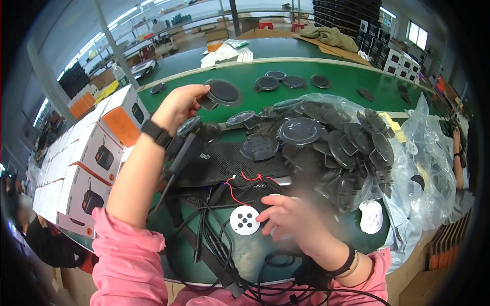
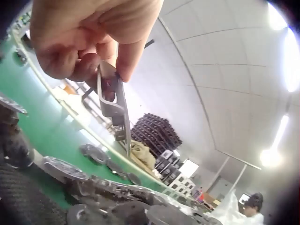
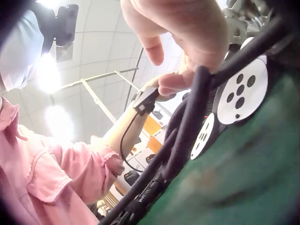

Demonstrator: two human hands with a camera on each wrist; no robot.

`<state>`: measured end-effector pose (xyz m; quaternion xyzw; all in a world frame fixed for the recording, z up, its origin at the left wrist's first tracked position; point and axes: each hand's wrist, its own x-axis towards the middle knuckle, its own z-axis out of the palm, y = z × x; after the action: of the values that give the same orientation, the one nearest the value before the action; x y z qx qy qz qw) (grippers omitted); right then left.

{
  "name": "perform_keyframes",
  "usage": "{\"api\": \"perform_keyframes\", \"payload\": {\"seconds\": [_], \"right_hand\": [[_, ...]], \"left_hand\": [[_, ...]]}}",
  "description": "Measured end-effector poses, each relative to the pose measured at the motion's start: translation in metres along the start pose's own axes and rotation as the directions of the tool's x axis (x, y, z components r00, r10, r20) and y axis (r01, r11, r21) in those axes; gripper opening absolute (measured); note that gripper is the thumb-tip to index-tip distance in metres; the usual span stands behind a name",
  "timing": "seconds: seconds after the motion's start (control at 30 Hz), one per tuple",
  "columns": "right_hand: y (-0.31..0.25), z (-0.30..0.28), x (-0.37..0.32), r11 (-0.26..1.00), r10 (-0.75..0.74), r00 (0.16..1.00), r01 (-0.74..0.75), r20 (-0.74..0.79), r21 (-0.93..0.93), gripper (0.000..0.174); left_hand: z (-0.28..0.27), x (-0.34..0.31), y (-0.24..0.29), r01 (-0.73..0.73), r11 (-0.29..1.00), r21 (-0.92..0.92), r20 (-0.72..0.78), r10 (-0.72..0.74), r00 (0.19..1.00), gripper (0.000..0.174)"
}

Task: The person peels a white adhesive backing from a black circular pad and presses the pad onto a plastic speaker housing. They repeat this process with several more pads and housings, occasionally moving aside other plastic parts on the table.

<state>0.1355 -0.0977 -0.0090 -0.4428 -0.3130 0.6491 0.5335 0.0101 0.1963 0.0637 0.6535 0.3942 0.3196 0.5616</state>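
Observation:
My left hand [image 1: 179,106] pinches a round black part [image 1: 224,92] by its edge, raised over the left end of the heap. Seen edge-on in the left wrist view, that part [image 2: 123,105] hangs from the thumb and fingers of the hand [image 2: 96,35]. My right hand [image 1: 298,222], partly blurred, has its fingers loosely extended beside a white disc with black dots [image 1: 244,220]; whether it touches the disc is unclear. In the right wrist view the hand [image 3: 183,35] hovers near two white dotted discs, one larger [image 3: 249,96] and one smaller [image 3: 203,136], behind black cables [image 3: 185,131].
Many round black parts [image 1: 339,148] lie heaped in a clear plastic bag [image 1: 426,153]. Several more [image 1: 294,81] sit on the green surface beyond. Printed boxes [image 1: 97,150] are stacked at left. Black cables [image 1: 219,245] cross the near table; a white piece [image 1: 371,217] lies at right.

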Motion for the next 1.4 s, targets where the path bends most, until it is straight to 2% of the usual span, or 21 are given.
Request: {"api": "perform_keyframes", "payload": {"seconds": [0.07, 0.27, 0.3, 0.33, 0.4, 0.43, 0.53, 0.6, 0.63, 0.67, 0.77, 0.83, 0.87, 0.9, 0.93, 1.0, 1.07, 1.13, 1.3, 1.37, 1.4], "right_hand": [[0.003, -0.002, 0.002, 1.0, 0.015, 1.0, -0.014, 0.02, -0.022, 0.038], [0.007, -0.006, 0.003, 1.0, -0.014, 1.0, 0.014, 0.021, -0.012, 0.035], [0.008, -0.007, 0.004, 1.0, -0.027, 0.999, 0.027, 0.032, -0.005, 0.035], [0.008, -0.007, 0.004, 0.999, -0.039, 0.998, 0.039, 0.045, 0.002, 0.034], [0.008, -0.007, 0.004, 0.999, -0.045, 0.998, 0.045, 0.043, -0.005, 0.035], [0.007, -0.007, 0.004, 0.999, -0.051, 0.998, 0.052, 0.048, -0.015, 0.035], [0.005, -0.007, 0.003, 0.998, -0.042, 0.998, 0.044, 0.042, -0.051, 0.035], [0.006, -0.006, 0.003, 0.999, -0.047, 0.998, 0.048, 0.036, -0.019, 0.034], [0.005, -0.005, 0.003, 0.998, -0.055, 0.998, 0.055, 0.03, -0.019, 0.034], [0.005, -0.005, 0.003, 0.998, -0.059, 0.998, 0.06, 0.024, -0.018, 0.033], [-0.001, -0.004, 0.004, 0.998, -0.068, 0.997, 0.067, -0.045, -0.018, 0.03], [0.0, -0.001, 0.004, 0.998, -0.057, 0.993, 0.056, -0.099, -0.012, 0.028], [0.0, -0.002, 0.004, 0.999, -0.045, 0.994, 0.044, -0.102, -0.011, 0.028], [0.0, -0.003, 0.006, 0.999, -0.048, 0.995, 0.046, -0.093, -0.018, 0.028], [0.001, -0.003, 0.006, 0.999, -0.051, 0.995, 0.049, -0.086, -0.024, 0.028], [0.005, -0.004, 0.008, 0.998, -0.058, 0.992, 0.06, -0.116, 0.014, 0.027], [0.009, -0.003, 0.01, 1.0, 0.022, 0.991, -0.02, -0.129, 0.015, 0.026], [0.012, -0.001, 0.011, 0.999, 0.031, 0.991, -0.032, -0.133, -0.002, 0.025], [0.01, -0.002, 0.01, 0.996, 0.055, 0.98, -0.067, -0.19, -0.057, 0.021], [0.008, -0.001, 0.008, 0.995, -0.079, 0.964, 0.06, -0.253, -0.085, 0.02], [0.008, -0.001, 0.008, 0.995, -0.079, 0.964, 0.059, -0.253, -0.084, 0.02]], "left_hand": [[-0.003, 0.037, -0.022, 0.219, 0.975, 0.04, -0.064, -0.217, 0.974, 0.016], [0.008, 0.084, -0.067, 0.325, 0.944, 0.056, -0.1, -0.318, 0.943, 0.01], [0.01, 0.088, -0.073, 0.301, 0.952, -0.056, -0.065, -0.304, 0.95, 0.013], [0.011, 0.093, -0.078, 0.305, 0.951, -0.054, -0.06, -0.308, 0.95, 0.013], [0.014, 0.099, -0.08, 0.244, 0.969, -0.031, -0.12, -0.246, 0.962, 0.02], [0.014, 0.1, -0.083, 0.205, 0.973, -0.105, -0.099, -0.215, 0.972, 0.026], [0.014, 0.095, -0.07, 0.149, 0.986, -0.07, -0.049, -0.153, 0.987, 0.028], [0.021, 0.074, -0.051, 0.083, 0.99, 0.114, -0.024, -0.08, 0.996, 0.035], [0.03, 0.057, -0.041, 0.033, 0.986, 0.162, -0.063, -0.023, 0.998, 0.041], [0.031, 0.047, -0.036, -0.033, 0.981, 0.191, 0.037, 0.027, 0.999, 0.043], [0.054, -0.031, 0.0, -0.261, 0.928, 0.267, 0.192, 0.214, 0.958, 0.027], [0.072, -0.111, 0.007, -0.52, 0.725, 0.452, 0.357, 0.387, 0.85, 0.016], [0.078, -0.133, 0.003, -0.541, 0.66, 0.521, 0.397, 0.373, 0.838, 0.014], [0.079, -0.146, -0.008, -0.683, 0.417, 0.599, 0.522, 0.443, 0.728, 0.014], [0.082, -0.16, -0.015, -0.698, 0.328, 0.637, 0.565, 0.417, 0.712, 0.017], [0.083, -0.176, -0.033, -0.634, 0.23, 0.738, 0.548, 0.345, 0.762, 0.019], [0.08, -0.18, -0.04, -0.611, 0.225, 0.759, 0.521, 0.353, 0.777, 0.019], [0.079, -0.184, -0.044, -0.588, 0.218, 0.779, 0.495, 0.363, 0.79, 0.019], [0.081, -0.191, -0.052, -0.532, 0.247, 0.81, 0.49, 0.214, 0.845, 0.03], [0.084, -0.192, -0.057, -0.501, 0.233, 0.834, 0.466, 0.191, 0.864, 0.032], [0.085, -0.193, -0.058, -0.472, 0.216, 0.855, 0.443, 0.171, 0.88, 0.034]]}}
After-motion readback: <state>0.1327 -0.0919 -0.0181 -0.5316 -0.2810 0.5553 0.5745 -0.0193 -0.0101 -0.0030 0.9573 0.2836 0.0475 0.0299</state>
